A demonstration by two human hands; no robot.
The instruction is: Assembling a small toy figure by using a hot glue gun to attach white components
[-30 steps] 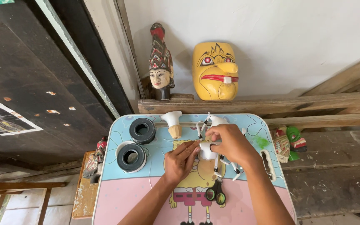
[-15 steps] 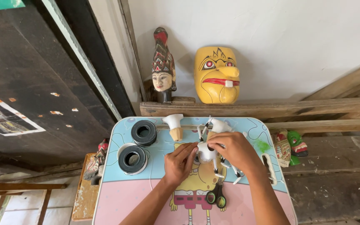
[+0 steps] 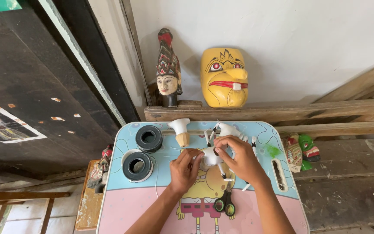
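Observation:
Both hands meet over a small white jointed puppet with thin black-tipped limbs, lying on a colourful cartoon-printed folding table. My left hand pinches the puppet's white body from the left. Its upper part is gripped from above by my right hand. A white and tan carved puppet head stands just beyond the hands. Black-handled scissors lie near my right wrist.
Two black tape rolls sit at the table's left. Behind, a wooden ledge holds a crowned carved head and a yellow mask. Small painted figures lie right of the table, another figure at its left.
The view has shifted slightly; both hands stay on the white puppet, with small finger movements around its body.

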